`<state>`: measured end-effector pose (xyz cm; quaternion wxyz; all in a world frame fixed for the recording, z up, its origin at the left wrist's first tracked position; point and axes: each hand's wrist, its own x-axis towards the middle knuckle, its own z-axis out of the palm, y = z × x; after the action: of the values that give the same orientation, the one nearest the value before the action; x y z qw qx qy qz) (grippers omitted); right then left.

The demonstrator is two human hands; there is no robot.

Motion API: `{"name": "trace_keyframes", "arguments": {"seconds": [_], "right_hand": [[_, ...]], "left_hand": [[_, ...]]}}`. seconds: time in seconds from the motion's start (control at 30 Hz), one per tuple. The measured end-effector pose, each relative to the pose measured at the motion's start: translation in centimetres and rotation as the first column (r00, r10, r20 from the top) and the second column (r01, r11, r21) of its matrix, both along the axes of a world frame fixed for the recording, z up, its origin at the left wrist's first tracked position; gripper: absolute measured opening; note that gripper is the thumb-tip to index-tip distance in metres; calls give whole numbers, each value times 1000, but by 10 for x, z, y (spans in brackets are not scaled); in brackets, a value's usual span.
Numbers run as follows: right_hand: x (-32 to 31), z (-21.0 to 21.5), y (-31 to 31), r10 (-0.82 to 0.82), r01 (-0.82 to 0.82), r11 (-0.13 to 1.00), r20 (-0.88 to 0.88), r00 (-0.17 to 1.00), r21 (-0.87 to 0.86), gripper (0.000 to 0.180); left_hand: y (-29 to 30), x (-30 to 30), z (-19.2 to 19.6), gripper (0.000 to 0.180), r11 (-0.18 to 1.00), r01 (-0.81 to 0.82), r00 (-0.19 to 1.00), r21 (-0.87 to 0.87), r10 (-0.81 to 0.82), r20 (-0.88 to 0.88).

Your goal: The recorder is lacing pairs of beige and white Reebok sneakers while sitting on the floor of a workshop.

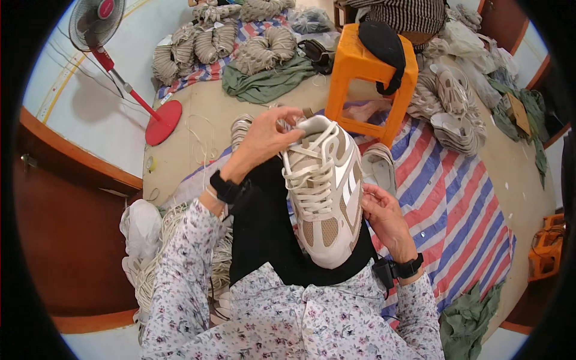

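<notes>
A beige and white sneaker (324, 198) rests over my lap, on black cloth (264, 234), toe toward me and heel away. Pale laces (313, 186) cross its front, with loops lying loose near the top. My left hand (270, 135) is at the left of the collar, thumb and fingers pinched by its edge; whether a lace is also between them is hidden. On the other side, my right hand (387, 219) has curled fingers against the sneaker's side near the sole. Dark straps with small devices are around both wrists.
An orange stool (372, 78) with a black pouch (383, 48) stands ahead. Striped sheeting (444, 198) covers floor at right, with stacked beige shoe pieces (453, 108) beyond. Ribbed beige bundles (264, 51) lie at the back. A red-based fan (163, 123) stands left, near pale cords (159, 258).
</notes>
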<state>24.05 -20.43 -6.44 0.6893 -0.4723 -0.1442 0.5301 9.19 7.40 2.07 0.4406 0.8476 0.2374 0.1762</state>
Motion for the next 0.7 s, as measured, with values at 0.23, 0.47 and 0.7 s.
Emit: {"name": "trace_keyframes", "arguments": {"seconds": [0.23,0.47,0.7], "right_hand": [[1,4,1,-30,30,999,-5,1000,-22,41],[3,-9,-5,-12,14,999,-47,999,45,41],[4,-10,-7,-3,8,996,-55,998,89,41]], "left_hand": [[17,21,-25,39,846,138,975,-515,-208,-80],[84,-21,-35,27,707,222,975,-671,-148,167],[70,-34,-19,33,718,91,995,-690,-29,101]]}}
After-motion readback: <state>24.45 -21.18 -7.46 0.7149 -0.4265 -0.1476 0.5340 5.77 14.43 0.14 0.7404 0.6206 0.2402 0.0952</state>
